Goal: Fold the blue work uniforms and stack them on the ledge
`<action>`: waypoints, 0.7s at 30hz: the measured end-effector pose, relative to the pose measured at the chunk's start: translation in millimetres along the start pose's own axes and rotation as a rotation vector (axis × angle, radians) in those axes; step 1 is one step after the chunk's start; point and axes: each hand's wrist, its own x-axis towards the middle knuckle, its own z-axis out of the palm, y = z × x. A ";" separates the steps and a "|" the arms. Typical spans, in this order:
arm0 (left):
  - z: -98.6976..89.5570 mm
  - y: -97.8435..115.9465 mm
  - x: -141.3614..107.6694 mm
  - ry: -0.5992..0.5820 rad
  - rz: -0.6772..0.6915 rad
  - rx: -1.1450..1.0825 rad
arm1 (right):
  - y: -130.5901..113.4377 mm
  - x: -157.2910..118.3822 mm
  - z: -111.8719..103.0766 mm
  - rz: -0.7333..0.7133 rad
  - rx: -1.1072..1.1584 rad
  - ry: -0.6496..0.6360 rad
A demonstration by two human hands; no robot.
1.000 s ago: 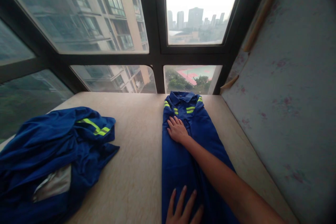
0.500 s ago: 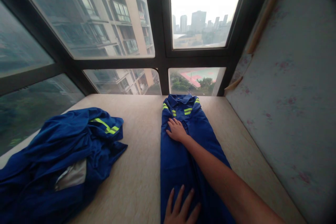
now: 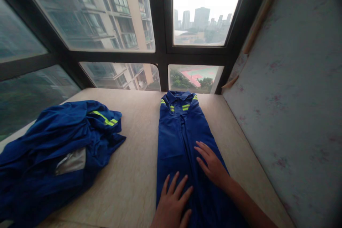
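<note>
A blue work garment (image 3: pixel 173 142) with a collar and yellow-green reflective stripes lies lengthwise on the pale surface, its collar toward the window. Its near end runs out of view at the bottom. My left hand (image 3: pixel 173 201) rests on its lower left part, fingers spread. Farther up, on the right side of the cloth, lies my right hand (image 3: pixel 211 164), with its fingers stretched out. Neither hand grips anything. To the left is a second blue garment (image 3: pixel 61 142), crumpled, with similar stripes and a pale patch showing.
The pale marbled ledge (image 3: pixel 133 171) ends at dark window frames (image 3: pixel 161 57) along the back and left. A wall (image 3: pixel 288 107) with floral paper bounds the right side; a peeling strip of trim (image 3: pixel 231 82) hangs at its corner.
My right hand has drawn back from near the collar toward me, onto the garment's right side. My left hand shows a little higher in view. The whole view has shifted slightly.
</note>
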 end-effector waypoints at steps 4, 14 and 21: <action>-6.3 10.4 -2.2 0.086 -0.074 0.081 | -30.2 -46.8 3.3 -0.044 -0.129 -0.074; 6.4 30.9 -15.8 0.164 -0.139 0.075 | -51.5 -71.3 16.8 -0.087 -0.200 -0.151; -24.4 -9.7 0.8 0.082 -0.174 -0.173 | -62.7 -123.8 66.7 -0.287 -0.321 0.230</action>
